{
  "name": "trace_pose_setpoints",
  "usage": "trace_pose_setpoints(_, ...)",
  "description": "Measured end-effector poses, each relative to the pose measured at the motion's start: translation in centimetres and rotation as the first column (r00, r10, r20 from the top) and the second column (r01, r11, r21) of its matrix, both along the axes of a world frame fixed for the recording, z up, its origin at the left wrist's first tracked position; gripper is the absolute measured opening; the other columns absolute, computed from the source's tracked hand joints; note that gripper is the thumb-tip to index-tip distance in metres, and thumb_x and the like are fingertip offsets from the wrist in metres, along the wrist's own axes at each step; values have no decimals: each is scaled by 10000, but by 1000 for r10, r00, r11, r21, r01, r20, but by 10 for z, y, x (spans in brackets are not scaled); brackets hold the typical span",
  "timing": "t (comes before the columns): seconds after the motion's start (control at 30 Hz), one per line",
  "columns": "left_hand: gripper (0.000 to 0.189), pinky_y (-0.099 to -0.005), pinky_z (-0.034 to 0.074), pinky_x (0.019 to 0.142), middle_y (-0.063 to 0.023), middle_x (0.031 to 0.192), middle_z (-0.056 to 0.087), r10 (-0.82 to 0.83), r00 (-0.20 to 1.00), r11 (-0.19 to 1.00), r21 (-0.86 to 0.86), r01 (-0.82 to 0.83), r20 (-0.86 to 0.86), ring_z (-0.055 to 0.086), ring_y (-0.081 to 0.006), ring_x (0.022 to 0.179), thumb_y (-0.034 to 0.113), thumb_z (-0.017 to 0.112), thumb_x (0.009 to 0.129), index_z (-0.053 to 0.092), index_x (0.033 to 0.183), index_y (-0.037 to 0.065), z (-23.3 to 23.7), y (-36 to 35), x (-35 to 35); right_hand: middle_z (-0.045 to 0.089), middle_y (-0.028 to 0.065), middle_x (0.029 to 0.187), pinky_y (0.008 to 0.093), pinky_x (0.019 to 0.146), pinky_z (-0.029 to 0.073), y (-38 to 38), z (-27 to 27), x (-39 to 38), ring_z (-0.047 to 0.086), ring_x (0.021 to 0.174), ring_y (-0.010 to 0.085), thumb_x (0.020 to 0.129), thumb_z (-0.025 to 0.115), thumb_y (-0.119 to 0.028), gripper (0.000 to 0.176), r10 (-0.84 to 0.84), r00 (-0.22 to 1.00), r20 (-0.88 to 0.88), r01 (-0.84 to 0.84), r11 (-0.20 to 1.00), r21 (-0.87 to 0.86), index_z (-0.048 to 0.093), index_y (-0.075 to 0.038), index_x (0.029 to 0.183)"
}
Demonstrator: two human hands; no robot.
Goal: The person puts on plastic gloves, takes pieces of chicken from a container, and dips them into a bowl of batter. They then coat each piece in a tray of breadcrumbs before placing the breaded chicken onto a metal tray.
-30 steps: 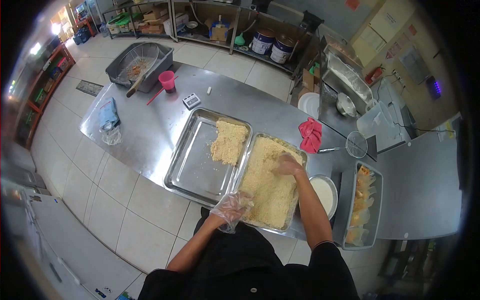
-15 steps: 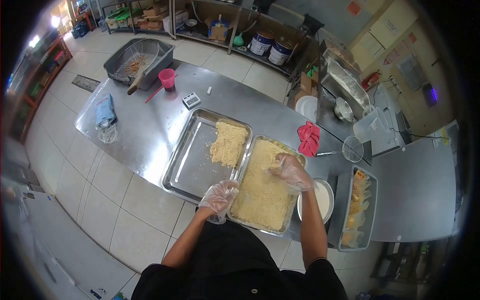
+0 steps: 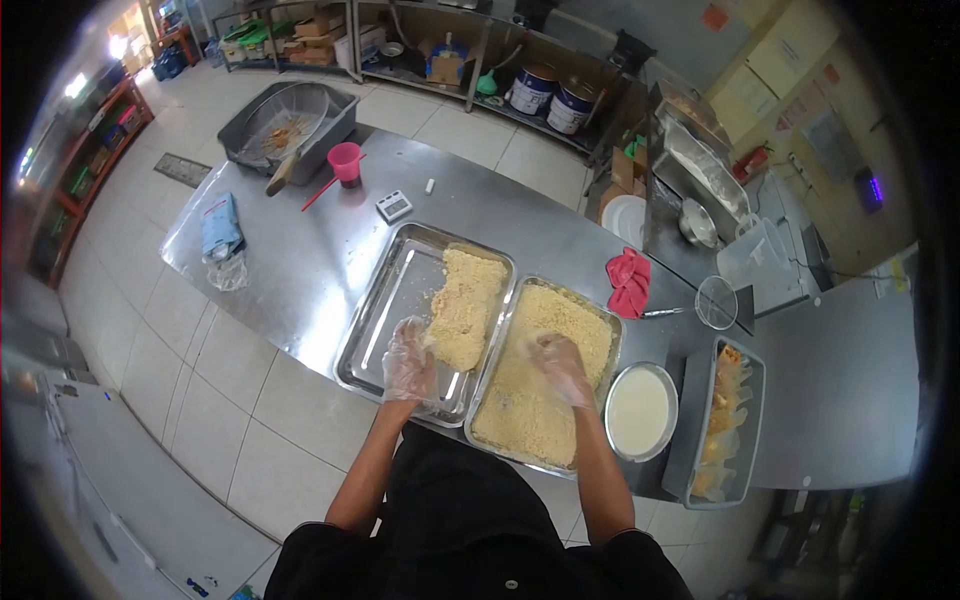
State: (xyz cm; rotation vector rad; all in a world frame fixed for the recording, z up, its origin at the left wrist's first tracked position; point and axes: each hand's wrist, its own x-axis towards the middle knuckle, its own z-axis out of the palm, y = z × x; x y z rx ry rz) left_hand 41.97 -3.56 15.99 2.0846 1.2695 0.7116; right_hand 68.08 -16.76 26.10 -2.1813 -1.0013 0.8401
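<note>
My left hand [image 3: 409, 362], in a clear plastic glove, is over the left metal tray [image 3: 352, 358], its fingers stretched out beside the crumb-coated pieces [image 3: 466, 300]. Those pieces lie in a row along that tray's right side. My right hand [image 3: 562, 366], also gloved, is low over the pale breadcrumbs [image 3: 530, 415] filling the right metal tray [image 3: 470, 428]. Its fingers are bent down at the crumbs, and whatever they may hold is hidden. A round bowl of whitish liquid [image 3: 641, 412] stands just right of the crumb tray.
A grey bin [image 3: 752, 455] with wrapped food stands at the right. Behind the trays are a red cloth [image 3: 628, 283], a strainer [image 3: 716, 302], a white timer [image 3: 394, 206] and a pink cup [image 3: 345, 160]. A grey tub [image 3: 340, 130] sits at the table's far left corner.
My left hand has moved from the trays' near inner edges into the left tray. The coated row there now reaches closer to me. My right hand has shifted slightly left and down over the crumbs.
</note>
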Motion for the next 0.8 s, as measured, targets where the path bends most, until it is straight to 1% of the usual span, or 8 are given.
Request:
trace_pose_setpoints(0.1,594,-468,306,1140,-201,1544,339,-118,946,978,127,163,-303,334,-348,1420,324,580,924,455,1429,38,10,-4,46,673,99,918,349,823,527,-42,-6,33,656,893,222,847,750,-426,557,-119,993,1,119,993,-16,636,21,1158)
trace_pose_setpoints(0.2,654,-492,182,1187,-205,1573,309,-72,934,863,447,235,-351,264,-334,1471,386,572,896,458,1437,36,-44,-7,79,570,102,1299,331,925,513,-112,9,61,594,1130,240,921,692,-307,621,15,913,-408,170,895,412,443,-29,1418)
trace_pose_setpoints(0.3,708,-501,159,1197,-211,1557,337,-162,975,888,408,212,-155,263,-377,1467,403,576,894,406,1473,33,-70,-4,94,449,133,1460,380,910,525,-167,54,63,530,1256,250,806,786,-462,958,-36,854,-519,374,737,563,289,-83,1532)
trace_pose_setpoints(0.37,678,-485,161,1210,-233,1561,318,-217,833,973,-43,228,-508,269,-409,1455,394,534,959,386,1460,-38,40,-33,108,399,147,1513,407,945,519,-203,54,68,495,1308,280,808,776,-492,1020,-87,860,-502,441,620,649,219,-96,1566)
trace_pose_setpoints(0.43,587,-492,287,1154,-237,1463,457,47,937,831,533,156,-347,437,-410,1348,343,551,970,464,1392,-56,11,-38,113,262,161,1588,441,993,502,-222,59,66,463,1348,325,819,766,-491,1065,-231,917,-325,395,634,665,128,-118,1585)
trace_pose_setpoints(0.47,587,-492,287,1154,-237,1463,457,5,936,815,544,201,-352,437,-410,1348,343,551,970,464,1392,-56,24,-52,125,262,161,1588,441,993,502,-225,65,56,463,1348,325,819,766,-491,1065,-272,903,-333,430,604,671,128,-118,1585)
trace_pose_setpoints(0.6,389,-399,491,981,-197,1166,652,-589,726,769,-28,638,354,620,-320,1124,200,596,955,563,1288,2,144,-180,156,106,145,1638,518,1127,332,-208,71,30,188,1491,335,875,749,-348,1021,-456,818,-350,542,409,734,57,-113,1588)
trace_pose_setpoints(0.8,147,-425,463,684,-167,859,608,-706,664,674,-54,737,246,588,-332,767,108,583,918,569,1032,16,166,-262,197,16,127,1648,539,1165,260,-187,64,41,133,1506,337,857,758,-263,1079,-563,751,-344,523,191,831,-24,-139,1590)
